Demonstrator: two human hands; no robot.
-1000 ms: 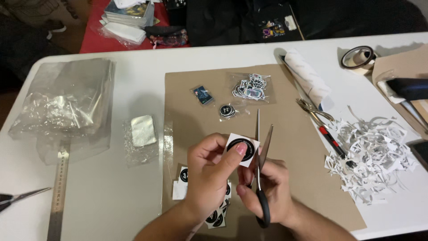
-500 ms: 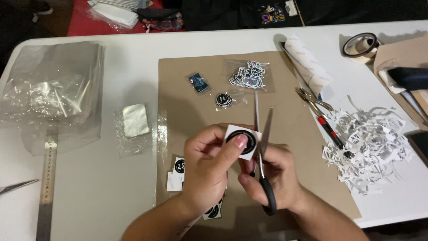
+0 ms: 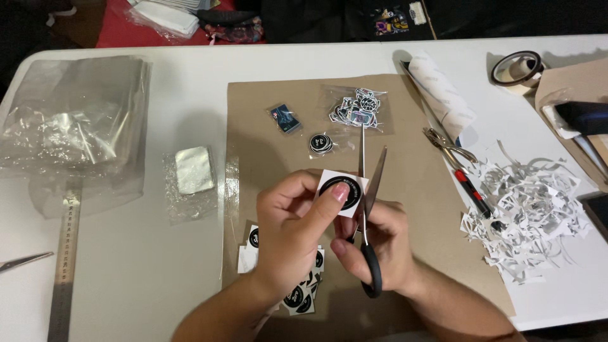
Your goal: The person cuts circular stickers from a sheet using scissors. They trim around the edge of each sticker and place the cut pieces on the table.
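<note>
My left hand (image 3: 291,237) pinches a small white square sticker with a round black design (image 3: 341,189) between thumb and fingers. My right hand (image 3: 373,244) grips black-handled scissors (image 3: 369,209), blades apart and pointing away from me, right beside the sticker's right edge. Both hands hover over a brown cardboard sheet (image 3: 418,183). Under my left wrist lies a pile of similar black round stickers (image 3: 297,291), partly hidden.
On the cardboard lie a bagged sticker set (image 3: 356,107), a small round sticker (image 3: 321,143) and a blue item (image 3: 285,118). White paper trimmings (image 3: 532,215), pliers with red handles (image 3: 465,177), a paper roll (image 3: 443,95) and tape (image 3: 516,68) sit right. Plastic bags (image 3: 73,126), a steel ruler (image 3: 63,266) lie left.
The view has shifted slightly; my hands with the sticker and scissors sit a little lower and more central. The grip on both is unchanged.
</note>
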